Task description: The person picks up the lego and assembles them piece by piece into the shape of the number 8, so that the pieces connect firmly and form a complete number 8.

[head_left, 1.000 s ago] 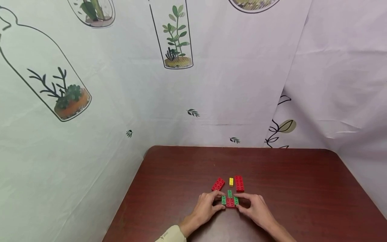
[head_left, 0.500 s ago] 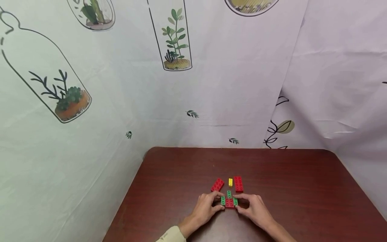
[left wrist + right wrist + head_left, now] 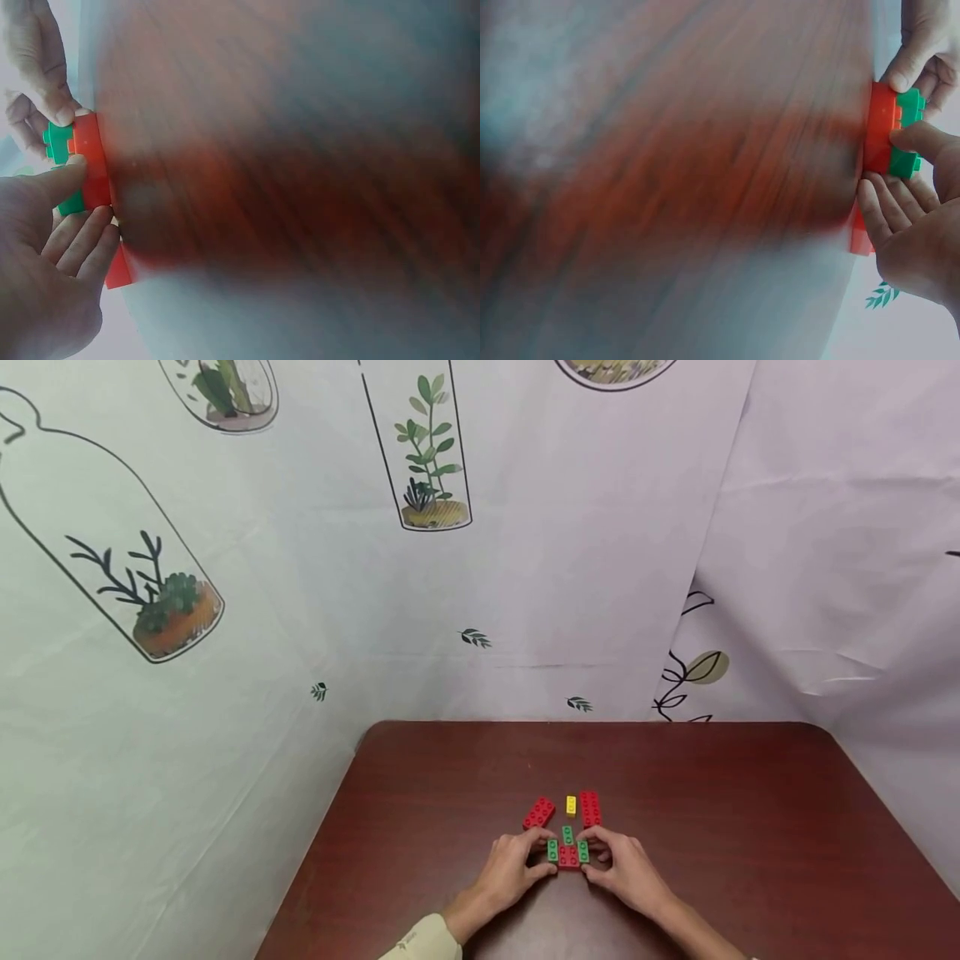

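A red toy building brick (image 3: 568, 857) lies on the table with a green brick (image 3: 552, 850) on its left end and another green brick (image 3: 582, 852) on its right end. My left hand (image 3: 512, 868) pinches the left green one, thumb in front and fingertips behind. On the other side my right hand (image 3: 628, 870) pinches the right green one the same way, its thumb (image 3: 911, 137) beside the seam between green and red. A third green brick (image 3: 567, 835) stands just behind the red one, between the fingertips.
Farther back on the brown table (image 3: 450, 768) lie a slanted red brick (image 3: 539, 812), a small yellow brick (image 3: 571, 806) and a long red brick (image 3: 590, 808). A white printed cloth (image 3: 570, 568) hangs behind the table.
My right fingers have bent more around the right green brick, which now sits straighter beside the red studs. The left hand keeps its pinch. The head view has shifted slightly.
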Action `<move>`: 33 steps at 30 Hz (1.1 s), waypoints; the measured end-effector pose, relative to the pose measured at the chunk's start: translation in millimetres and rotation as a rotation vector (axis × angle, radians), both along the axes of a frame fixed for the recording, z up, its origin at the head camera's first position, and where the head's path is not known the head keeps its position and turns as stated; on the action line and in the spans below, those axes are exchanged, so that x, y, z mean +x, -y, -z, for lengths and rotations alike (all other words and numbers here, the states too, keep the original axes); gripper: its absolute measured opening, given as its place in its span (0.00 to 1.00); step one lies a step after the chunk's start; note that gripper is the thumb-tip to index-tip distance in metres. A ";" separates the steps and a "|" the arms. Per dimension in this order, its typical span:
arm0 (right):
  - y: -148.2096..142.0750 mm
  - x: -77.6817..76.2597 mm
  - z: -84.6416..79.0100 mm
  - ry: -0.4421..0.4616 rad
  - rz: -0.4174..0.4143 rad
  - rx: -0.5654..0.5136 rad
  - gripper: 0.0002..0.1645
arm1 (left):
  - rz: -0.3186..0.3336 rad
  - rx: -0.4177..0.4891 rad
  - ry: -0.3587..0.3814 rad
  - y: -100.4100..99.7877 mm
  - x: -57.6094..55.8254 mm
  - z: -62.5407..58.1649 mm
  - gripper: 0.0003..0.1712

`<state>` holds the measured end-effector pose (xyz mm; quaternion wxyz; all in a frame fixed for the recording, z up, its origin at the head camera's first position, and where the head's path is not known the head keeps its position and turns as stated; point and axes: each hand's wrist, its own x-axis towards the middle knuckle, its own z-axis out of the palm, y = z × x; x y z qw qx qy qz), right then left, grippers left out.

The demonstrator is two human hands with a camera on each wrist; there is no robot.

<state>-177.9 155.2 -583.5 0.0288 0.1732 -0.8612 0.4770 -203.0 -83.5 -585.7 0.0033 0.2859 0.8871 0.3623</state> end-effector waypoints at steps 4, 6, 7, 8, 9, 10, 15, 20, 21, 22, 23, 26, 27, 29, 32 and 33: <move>-1.4 -1.0 2.2 -0.002 -0.001 0.006 0.21 | 0.012 -0.015 -0.005 0.4 -0.9 -3.8 0.21; -1.6 -1.5 3.2 -0.005 0.000 0.007 0.21 | 0.015 -0.018 -0.010 0.8 -2.2 -6.7 0.21; -1.8 -1.7 3.7 -0.006 0.000 0.006 0.21 | 0.018 -0.016 -0.012 1.2 -3.2 -8.6 0.21; -1.9 -1.9 4.0 -0.008 0.000 0.003 0.21 | 0.018 -0.014 -0.016 1.5 -4.5 -10.9 0.21; -2.0 -2.0 4.2 -0.009 0.000 0.001 0.21 | 0.022 -0.005 -0.020 1.9 -6.0 -13.4 0.21; -2.1 -2.1 4.2 -0.009 0.000 -0.001 0.21 | 0.022 0.002 -0.024 2.3 -7.8 -16.3 0.21; -2.6 -2.2 4.0 0.007 0.004 -0.009 0.21 | -0.017 0.038 -0.094 5.5 -18.1 -28.1 0.25; -3.0 -2.0 4.3 0.023 0.009 -0.016 0.22 | -0.105 0.040 -0.164 7.3 -25.3 -29.3 0.41; -3.1 -1.9 4.3 0.027 0.010 -0.018 0.22 | -0.120 0.033 -0.162 6.9 -26.0 -28.4 0.44; -3.1 -1.8 4.3 0.029 0.010 -0.019 0.22 | -0.136 0.022 -0.150 6.5 -26.5 -26.9 0.47; -3.2 -1.7 4.5 0.032 0.011 -0.019 0.22 | -0.152 0.008 -0.140 5.8 -26.8 -25.0 0.49; -3.4 -1.6 4.9 0.039 0.013 -0.021 0.22 | -0.198 -0.061 -0.107 2.9 -25.9 -17.9 0.51; -3.4 -1.5 4.9 0.041 0.013 -0.022 0.22 | -0.211 -0.087 -0.101 1.8 -25.5 -14.9 0.51; -3.6 -1.5 5.1 0.045 0.014 -0.023 0.22 | -0.231 -0.119 -0.106 -0.2 -24.5 -8.9 0.50; -3.9 -1.5 5.3 0.053 0.013 -0.027 0.22 | -0.256 -0.136 -0.131 -2.4 -23.6 -1.0 0.46; -4.0 -1.6 5.4 0.055 0.013 -0.029 0.22 | -0.264 -0.135 -0.140 -2.9 -23.5 1.1 0.44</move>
